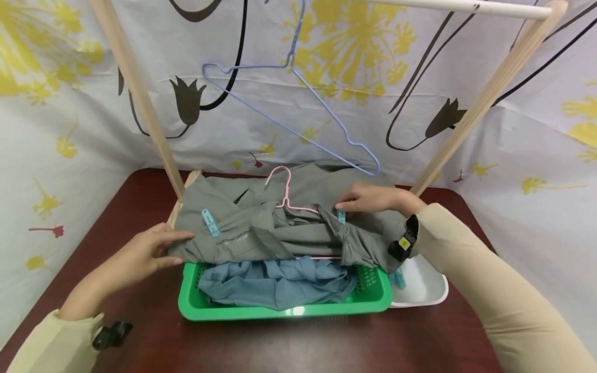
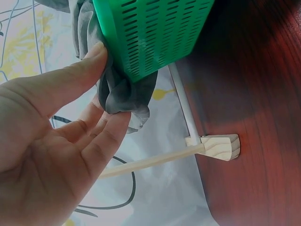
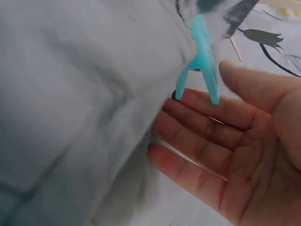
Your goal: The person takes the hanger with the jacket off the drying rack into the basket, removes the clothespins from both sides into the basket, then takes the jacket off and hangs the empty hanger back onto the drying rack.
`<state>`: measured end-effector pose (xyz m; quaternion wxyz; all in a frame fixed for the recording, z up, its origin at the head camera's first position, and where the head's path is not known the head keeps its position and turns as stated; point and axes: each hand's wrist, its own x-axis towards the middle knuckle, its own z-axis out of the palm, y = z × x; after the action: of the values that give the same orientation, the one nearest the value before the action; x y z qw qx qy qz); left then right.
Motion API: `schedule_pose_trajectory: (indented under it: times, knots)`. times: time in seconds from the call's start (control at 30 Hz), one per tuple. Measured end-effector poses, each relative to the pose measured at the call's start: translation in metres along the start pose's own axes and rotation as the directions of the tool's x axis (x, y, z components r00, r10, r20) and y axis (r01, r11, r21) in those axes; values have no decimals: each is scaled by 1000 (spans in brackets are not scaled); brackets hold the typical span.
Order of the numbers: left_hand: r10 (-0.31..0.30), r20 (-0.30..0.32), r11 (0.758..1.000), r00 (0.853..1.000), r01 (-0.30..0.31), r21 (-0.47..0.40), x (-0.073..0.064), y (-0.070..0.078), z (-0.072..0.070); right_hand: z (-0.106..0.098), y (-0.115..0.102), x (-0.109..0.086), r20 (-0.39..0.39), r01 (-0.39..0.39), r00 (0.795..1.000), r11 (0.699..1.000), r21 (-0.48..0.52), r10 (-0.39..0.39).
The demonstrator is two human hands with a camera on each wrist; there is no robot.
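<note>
A grey shirt (image 1: 233, 238) with small printed lettering lies draped over the back of the green basket (image 1: 233, 314), a pink hanger (image 1: 287, 181) at its neck. My left hand (image 1: 150, 249) is at the shirt's left edge; the left wrist view shows cloth between thumb and fingers beside the basket. By a turquoise clothespin (image 1: 341, 216) on the shirt's right side is my right hand (image 1: 375, 199). The right wrist view has its fingers loosely extended behind the clothespin, thumb apart from it. Another turquoise clothespin (image 1: 210, 223) is on the left part of the shirt.
Blue-grey cloth (image 1: 280, 285) fills the basket. A white container (image 1: 426, 282) holding something turquoise stands to its right. Behind, a blue hanger (image 1: 336, 114) hangs within a wooden rack with a white rail (image 1: 448, 6). Everything rests on a dark red-brown table (image 1: 298, 347).
</note>
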<state>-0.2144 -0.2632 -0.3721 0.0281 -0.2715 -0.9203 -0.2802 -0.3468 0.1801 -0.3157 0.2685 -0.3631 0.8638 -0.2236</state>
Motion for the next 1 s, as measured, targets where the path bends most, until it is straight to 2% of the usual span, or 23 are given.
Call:
schedule_pose_trajectory:
  times: [0.1, 0.27, 0.4, 0.5, 0.63, 0.9, 1.0]
  knots:
    - [26, -20, 1000, 999, -25, 5, -1, 1, 1, 3, 2, -1, -11, 2, 1000, 999, 38, -2]
    - [38, -36, 999, 999, -38, 19, -1, 2, 1, 4, 1, -7, -108, 24, 994, 994, 106, -12]
    - [25, -30, 999, 999, -24, 23, -1, 5, 0, 5, 2, -12, -201, 59, 979, 991, 117, -35]
    - [-7, -12, 1000, 1000, 7, 16, -1, 8, -1, 9, 2, -14, -269, 62, 963, 992, 109, -31]
    - [-33, 2, 999, 999, 33, 13, -1, 7, -1, 16, -1, -18, -390, 78, 920, 989, 123, -24]
    - [1, -16, 1000, 1000, -1, -1, -1, 5, 2, 19, 3, -30, -600, 124, 800, 978, 170, 3]
    - [-2, -16, 1000, 1000, 2, 4, -2, 5, 2, 17, 5, -41, -631, 130, 775, 976, 177, 11]
